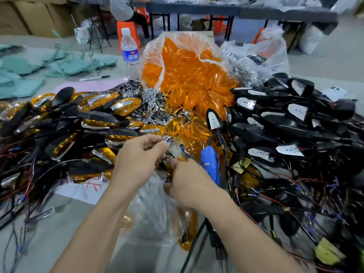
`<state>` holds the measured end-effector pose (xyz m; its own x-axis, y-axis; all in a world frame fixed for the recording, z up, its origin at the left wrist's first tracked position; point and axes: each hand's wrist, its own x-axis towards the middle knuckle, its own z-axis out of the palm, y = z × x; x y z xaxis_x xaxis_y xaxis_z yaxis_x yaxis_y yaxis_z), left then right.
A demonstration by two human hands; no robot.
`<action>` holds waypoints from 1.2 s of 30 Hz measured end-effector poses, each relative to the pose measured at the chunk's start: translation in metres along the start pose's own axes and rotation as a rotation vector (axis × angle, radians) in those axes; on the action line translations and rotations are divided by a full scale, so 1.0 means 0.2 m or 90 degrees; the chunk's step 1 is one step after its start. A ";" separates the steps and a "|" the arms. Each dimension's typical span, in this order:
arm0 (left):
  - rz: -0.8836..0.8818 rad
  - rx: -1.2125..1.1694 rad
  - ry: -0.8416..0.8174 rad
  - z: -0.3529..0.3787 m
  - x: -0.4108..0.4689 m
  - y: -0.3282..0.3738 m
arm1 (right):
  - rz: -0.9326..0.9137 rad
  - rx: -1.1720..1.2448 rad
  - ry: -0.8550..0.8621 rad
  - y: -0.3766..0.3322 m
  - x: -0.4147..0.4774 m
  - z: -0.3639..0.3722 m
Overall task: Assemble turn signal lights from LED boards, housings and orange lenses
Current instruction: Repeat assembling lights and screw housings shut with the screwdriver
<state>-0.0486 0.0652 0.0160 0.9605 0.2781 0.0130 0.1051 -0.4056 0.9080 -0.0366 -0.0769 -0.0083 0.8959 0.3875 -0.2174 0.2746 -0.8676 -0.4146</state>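
My left hand (137, 154) pinches a small chrome reflector piece (167, 139) at the middle of the table. Just below it my right hand (189, 180) has its fingers curled around something near a clear plastic bag (153, 201); what it holds is hidden. A big clear bag of orange lenses (189, 75) stands behind. Finished signals with orange lenses (94, 115) are heaped on the left. Black housings with white LED boards (291, 119) and tangled wires are heaped on the right. Loose chrome reflectors (145, 99) lie between the heaps.
A blue tool (209, 160) lies right of my hands. A water bottle (129, 52) and a marker pen (94, 78) are behind the left heap, with green bags (23, 75) at far left. Another person sits at a far table (236, 8).
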 end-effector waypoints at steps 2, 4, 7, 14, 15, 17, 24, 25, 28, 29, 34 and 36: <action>-0.004 -0.043 -0.033 0.01 0.00 -0.01 | -0.008 -0.019 0.045 -0.02 0.02 0.02; 0.005 -0.061 -0.052 0.00 -0.01 -0.02 | 0.009 0.056 0.111 0.01 0.02 0.02; 0.001 -0.096 -0.053 0.01 -0.01 -0.04 | 0.073 0.265 0.267 0.07 -0.03 0.01; -0.088 -0.292 -0.072 0.10 0.01 0.02 | 0.087 0.477 0.459 0.15 -0.17 -0.09; -0.086 -0.298 -0.092 0.13 -0.01 0.03 | 0.084 0.452 0.466 0.15 -0.18 -0.09; -0.068 -0.278 -0.151 0.19 -0.04 0.04 | 0.085 0.418 0.478 0.12 -0.18 -0.07; 0.019 -0.226 -0.151 0.22 -0.07 0.02 | 0.101 0.768 0.284 0.09 -0.17 -0.08; 0.034 -0.187 -0.158 0.21 -0.07 0.02 | 0.117 0.749 0.294 0.10 -0.17 -0.08; 0.078 -0.055 -0.183 0.19 -0.08 0.00 | 0.147 0.622 0.361 0.10 -0.17 -0.06; 0.086 -0.028 -0.173 0.18 -0.08 -0.01 | 0.139 0.585 0.374 0.08 -0.16 -0.05; 0.006 -0.133 -0.138 0.10 -0.08 -0.06 | 0.170 0.585 0.444 0.07 -0.17 -0.05; -0.011 -0.170 -0.104 0.09 -0.08 -0.09 | 0.231 0.738 0.427 0.08 -0.17 -0.07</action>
<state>-0.0616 0.0525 -0.0076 0.9901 0.1309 -0.0510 0.0709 -0.1522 0.9858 -0.0582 -0.1090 0.0057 0.9396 -0.3098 -0.1457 -0.1554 -0.0067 -0.9878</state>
